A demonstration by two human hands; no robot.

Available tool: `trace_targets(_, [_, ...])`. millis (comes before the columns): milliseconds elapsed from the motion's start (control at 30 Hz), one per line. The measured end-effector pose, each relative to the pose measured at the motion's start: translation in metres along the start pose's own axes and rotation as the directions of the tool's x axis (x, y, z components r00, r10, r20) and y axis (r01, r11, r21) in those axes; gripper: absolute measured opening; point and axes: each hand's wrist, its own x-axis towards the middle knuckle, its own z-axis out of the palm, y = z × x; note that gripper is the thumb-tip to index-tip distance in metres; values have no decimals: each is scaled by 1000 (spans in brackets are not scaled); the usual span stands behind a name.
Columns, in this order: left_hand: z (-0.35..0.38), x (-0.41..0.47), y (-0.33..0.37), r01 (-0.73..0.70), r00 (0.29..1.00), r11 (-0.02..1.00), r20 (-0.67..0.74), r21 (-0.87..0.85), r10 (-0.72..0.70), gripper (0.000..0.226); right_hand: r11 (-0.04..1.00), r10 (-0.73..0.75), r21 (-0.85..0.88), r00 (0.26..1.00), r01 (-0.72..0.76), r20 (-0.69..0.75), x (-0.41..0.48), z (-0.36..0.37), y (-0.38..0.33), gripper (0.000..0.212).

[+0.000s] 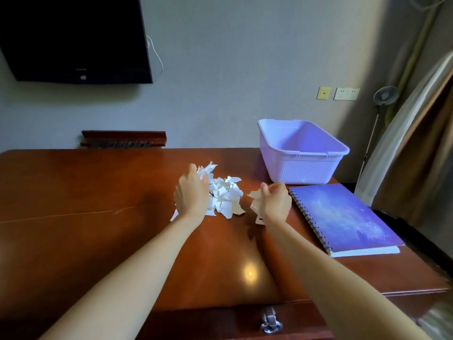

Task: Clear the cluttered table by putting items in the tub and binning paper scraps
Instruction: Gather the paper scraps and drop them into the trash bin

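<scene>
gathering step: the heap of torn white paper scraps [224, 195] lies mid-table on the glossy reddish-brown wooden table [85, 217], between both hands. left hand [191, 192] is cupped against the heap's left edge, fingers curled over a few pieces; right hand [274, 200] is clenched on a small wad. best practice — sweep the loose pieces inward into one bundle before lifting. the empty lilac plastic tub [301, 165] and purple spiral-bound notebook [343, 217] sit to the right; no bin is visible.

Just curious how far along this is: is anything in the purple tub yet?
No, the purple tub shows only its bare inside, as far as visible.
</scene>
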Motion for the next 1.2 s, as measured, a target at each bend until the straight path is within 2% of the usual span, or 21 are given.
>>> trace_targets(67, [-7,1,14,8,1000,998,5,-69,-8,28,995,58,81,998,-56,-25,7,-5,-7,23])
trace_targets(167, [-17,-9,37,3,1000,974,0,-226,-3,31,967,124,227,992,-115,-25,12,-21,-18,31])
trace_targets(267, [-26,-26,66,55,998,885,54,-462,-34,26,914,197,368,980,-171,-35,6,-56,-25,32])
trace_targets(367, [-25,-59,95,253,958,697,273,-671,-85,27,783,254,579,967,-228,38,-15,-104,-17,35])
trace_targets(500, [-14,-134,128,483,834,550,549,-682,-52,28,726,266,649,963,-227,39,-56,-174,18,42])
trace_targets(567, [-5,-176,138,565,763,494,646,-660,-10,31,694,310,677,950,-245,26,-79,-207,41,42])
trace_targets(633, [5,-218,144,659,664,448,747,-605,33,34,669,377,693,926,-267,-7,-101,-238,66,40])
trace_targets(767, [38,-295,144,763,445,508,895,-401,37,24,636,571,663,818,-395,-61,-136,-276,145,35])
trace_targets(900, [87,-355,127,802,251,572,966,-169,-67,12,537,752,631,656,-560,-57,-160,-285,238,34])
trace_targets(1000, [119,-386,110,775,154,632,971,-3,-184,10,436,847,612,530,-659,-33,-174,-280,292,34])
trace_targets(1067, [137,-399,98,759,87,641,958,114,-274,23,371,891,568,455,-735,6,-178,-274,320,31])
trace_targets(1133, [156,-410,81,745,37,637,941,198,-336,27,299,922,503,381,-811,66,-180,-265,343,16])
trace_targets(1200, [175,-421,62,727,-8,626,916,281,-401,28,235,945,448,311,-862,103,-183,-257,368,31])
